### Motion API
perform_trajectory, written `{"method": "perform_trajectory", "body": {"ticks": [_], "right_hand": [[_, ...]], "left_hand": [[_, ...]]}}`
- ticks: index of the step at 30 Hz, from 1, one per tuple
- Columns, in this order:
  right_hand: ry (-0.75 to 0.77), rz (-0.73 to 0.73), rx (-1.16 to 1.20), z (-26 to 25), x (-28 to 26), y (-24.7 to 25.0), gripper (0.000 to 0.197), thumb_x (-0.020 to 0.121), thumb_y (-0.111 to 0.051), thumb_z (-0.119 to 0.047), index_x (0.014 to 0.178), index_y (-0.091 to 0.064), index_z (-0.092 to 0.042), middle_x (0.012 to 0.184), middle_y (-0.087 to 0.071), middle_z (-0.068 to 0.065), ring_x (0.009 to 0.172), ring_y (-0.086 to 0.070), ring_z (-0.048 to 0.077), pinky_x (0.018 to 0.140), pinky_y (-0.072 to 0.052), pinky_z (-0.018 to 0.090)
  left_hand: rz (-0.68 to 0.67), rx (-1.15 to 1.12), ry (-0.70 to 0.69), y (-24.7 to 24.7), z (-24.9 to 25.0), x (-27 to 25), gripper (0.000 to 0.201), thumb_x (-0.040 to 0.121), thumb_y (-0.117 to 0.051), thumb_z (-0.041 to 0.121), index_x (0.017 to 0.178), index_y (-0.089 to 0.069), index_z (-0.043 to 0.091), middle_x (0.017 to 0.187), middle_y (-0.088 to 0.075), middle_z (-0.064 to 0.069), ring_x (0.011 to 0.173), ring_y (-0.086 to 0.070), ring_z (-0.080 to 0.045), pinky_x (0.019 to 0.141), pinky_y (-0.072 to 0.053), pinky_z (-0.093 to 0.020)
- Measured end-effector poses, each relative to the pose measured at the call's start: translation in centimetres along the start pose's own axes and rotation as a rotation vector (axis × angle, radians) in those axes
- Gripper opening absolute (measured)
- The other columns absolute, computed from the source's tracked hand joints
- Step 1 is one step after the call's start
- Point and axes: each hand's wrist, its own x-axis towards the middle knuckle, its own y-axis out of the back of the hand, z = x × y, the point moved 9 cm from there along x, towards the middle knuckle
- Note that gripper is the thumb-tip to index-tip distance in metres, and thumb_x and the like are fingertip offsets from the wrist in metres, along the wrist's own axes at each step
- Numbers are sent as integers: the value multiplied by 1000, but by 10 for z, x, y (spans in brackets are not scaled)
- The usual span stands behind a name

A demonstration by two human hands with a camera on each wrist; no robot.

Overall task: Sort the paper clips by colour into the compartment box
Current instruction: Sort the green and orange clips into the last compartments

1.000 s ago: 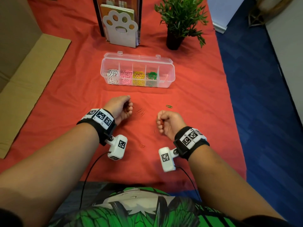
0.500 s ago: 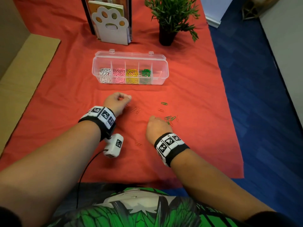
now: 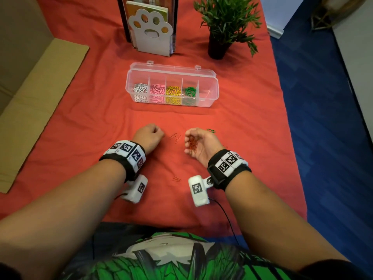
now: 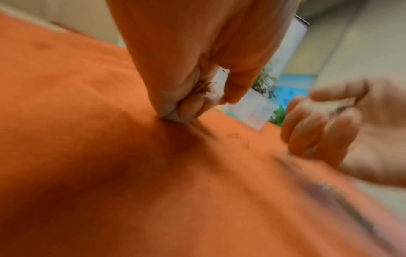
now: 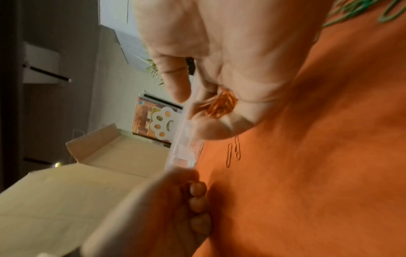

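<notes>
The right hand (image 3: 198, 145) cups red paper clips (image 3: 192, 144) in curled fingers; the left hand (image 3: 149, 137) clenches, knuckles on the cloth (image 3: 101, 122).

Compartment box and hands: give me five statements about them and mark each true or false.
1. The compartment box stands with its lid open. True.
2. The green clips sit in the box's leftmost compartment. False: white clips fill the leftmost; green is fourth from the left.
3. The right hand cups a bunch of red clips. True.
4. The left hand rests inside the box. False: it is on the red cloth, nearer the person than the box.
5. The rightmost compartment is full of yellow clips. False: it looks empty; yellow clips are third from the left.
</notes>
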Motion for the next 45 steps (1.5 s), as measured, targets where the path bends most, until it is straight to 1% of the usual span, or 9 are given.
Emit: {"method": "perform_trajectory", "body": {"ticks": [4,6,13,21,24,27,32,37,45], "right_hand": [[181,170,-849,-21,23,-5,12,87,-55,-15,77,-62,-19,61,-51,-5,44,-43,7,42,-35,18],[327,156,-1344,-33,26,-24,15,87,-53,-17,95,-64,-16,83,-65,1,71,-58,16,64,-44,26],[498,51,-1912,-18,23,-47,31,82,-52,-12,112,-45,-12,106,-53,16,101,-57,37,78,-48,40],[298,92,-1650,-15,29,-21,12,89,-45,-14,96,-54,-10,108,-59,18,104,-56,31,87,-43,35],[80,56,-919,-11,15,4,14,77,-50,-17,66,-43,-20,65,-48,6,56,-45,21,49,-34,26],[2,-56,-214,-5,-7,16,6,59,-44,-14,64,-41,-17,53,-39,2,42,-32,13,41,-24,17],[3,-130,181,-11,-25,28,11,67,-44,-23,63,-44,-12,57,-43,3,46,-39,13,38,-29,17],[-90,71,245,-4,-20,42,18,81,-43,-17,66,-51,-13,54,-50,1,41,-48,10,35,-33,13],[-39,276,137,-16,-33,77,33,89,-29,11,82,-54,-9,76,-50,6,63,-47,14,55,-44,21]], "left_hand": [[-288,-916,326,-19,-9,-27,11,63,-36,13,63,-47,15,55,-49,-3,41,-43,-13,44,-32,-16],[-369,-1058,321,-18,-5,-36,22,56,-36,13,68,-54,12,53,-55,-3,43,-48,-13,46,-40,-16],[-302,-202,41,-32,-13,-46,16,76,-72,20,63,-63,18,57,-58,2,44,-47,-7,43,-38,-17],[-392,571,-378,-73,11,-72,26,70,-74,33,90,-67,20,90,-68,0,87,-61,-17,69,-35,-18],[-386,632,-413,-77,15,-72,19,74,-70,32,87,-65,19,93,-68,-1,88,-61,-19,69,-36,-20],[-432,598,-400,-80,13,-70,12,76,-68,29,80,-65,18,83,-69,-2,79,-62,-17,65,-38,-20],[-498,-64,-7,-74,3,-61,22,84,-57,11,63,-55,18,48,-52,4,34,-44,-2,37,-34,-13],[-567,-970,370,-64,13,-59,17,74,-38,11,61,-46,18,54,-49,-1,43,-44,-12,44,-35,-16],[-418,-1000,287,-45,79,-17,20,89,-34,8,87,-54,8,79,-58,-9,65,-59,-17,54,-55,-23]]}}
